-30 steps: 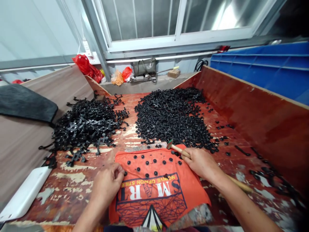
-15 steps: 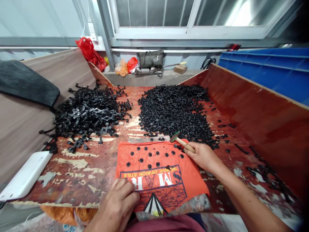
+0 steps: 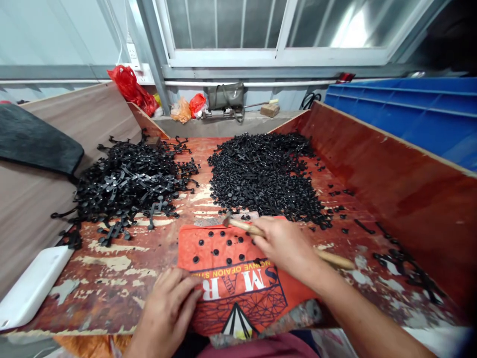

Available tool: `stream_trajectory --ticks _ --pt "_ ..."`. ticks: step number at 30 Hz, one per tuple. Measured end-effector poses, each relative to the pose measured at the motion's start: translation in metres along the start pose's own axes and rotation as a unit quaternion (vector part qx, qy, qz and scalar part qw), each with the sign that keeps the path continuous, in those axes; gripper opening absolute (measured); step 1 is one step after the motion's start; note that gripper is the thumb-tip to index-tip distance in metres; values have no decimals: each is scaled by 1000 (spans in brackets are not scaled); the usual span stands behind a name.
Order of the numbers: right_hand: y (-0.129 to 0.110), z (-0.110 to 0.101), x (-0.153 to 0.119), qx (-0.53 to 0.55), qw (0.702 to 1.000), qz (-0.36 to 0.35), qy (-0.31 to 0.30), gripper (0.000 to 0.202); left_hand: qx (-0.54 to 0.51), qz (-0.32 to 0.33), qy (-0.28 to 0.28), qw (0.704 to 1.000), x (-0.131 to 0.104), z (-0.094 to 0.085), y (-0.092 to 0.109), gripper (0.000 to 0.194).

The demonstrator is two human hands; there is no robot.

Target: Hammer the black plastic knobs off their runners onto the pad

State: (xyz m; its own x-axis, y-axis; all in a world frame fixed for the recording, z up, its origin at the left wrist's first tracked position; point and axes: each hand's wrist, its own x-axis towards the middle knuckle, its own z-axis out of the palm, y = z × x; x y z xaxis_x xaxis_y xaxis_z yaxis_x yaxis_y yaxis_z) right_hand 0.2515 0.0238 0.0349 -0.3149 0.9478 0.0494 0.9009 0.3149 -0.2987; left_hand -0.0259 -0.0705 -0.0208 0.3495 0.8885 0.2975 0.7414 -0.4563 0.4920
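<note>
My right hand (image 3: 281, 246) is closed around the wooden handle of a small hammer (image 3: 238, 223). Its head points left, over the far edge of an orange printed cloth (image 3: 257, 313), and the handle's end sticks out behind my wrist. Several small round black pieces (image 3: 216, 252) stand spaced out on the cloth's far half; my right hand hides some of them. My left hand (image 3: 169, 303) lies on the near left part of the cloth, fingers loosely bent and apart, with nothing held. Beyond the cloth spreads a heap of small black parts (image 3: 261, 174).
Another heap of black strip-like parts (image 3: 126, 184) lies at the left. A white flat case (image 3: 35, 286) rests near the left edge. Wooden side boards (image 3: 372, 164) fence the table, with a blue crate (image 3: 406, 119) beyond the right one. Loose black bits (image 3: 406, 268) lie along the right board.
My right hand has moved left with the hammer, its head now near the middle of the cloth's far edge. My left hand's fingers have loosened and straightened a little. The view has shifted slightly.
</note>
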Motion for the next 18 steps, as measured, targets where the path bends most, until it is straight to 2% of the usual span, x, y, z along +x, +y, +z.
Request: stream_trajectory --ticks 2,4,7,9,13,15,18 --pt "-27 16 10 -9 999 -30 -10 12 -23 -32 31 999 -1 -6 -6 17" --pt "-47 32 19 -22 998 -55 -24 14 -55 -62 31 996 -4 -11 -9 16" --pt "-57 47 24 -34 996 -74 -39 17 -102 -104 12 989 -16 -16 -12 15" --pt "-52 45 24 -33 996 -71 -37 15 -124 -135 12 983 -24 -16 -15 16" --pt "-35 24 13 -17 998 -46 -28 16 -145 -212 42 966 -28 -16 -23 22" --pt "-35 17 4 -5 998 -50 -45 17 -149 -252 66 954 -19 -19 -29 27" --pt "-51 23 -12 8 992 -91 -92 15 -149 -284 102 942 10 -31 -41 30"
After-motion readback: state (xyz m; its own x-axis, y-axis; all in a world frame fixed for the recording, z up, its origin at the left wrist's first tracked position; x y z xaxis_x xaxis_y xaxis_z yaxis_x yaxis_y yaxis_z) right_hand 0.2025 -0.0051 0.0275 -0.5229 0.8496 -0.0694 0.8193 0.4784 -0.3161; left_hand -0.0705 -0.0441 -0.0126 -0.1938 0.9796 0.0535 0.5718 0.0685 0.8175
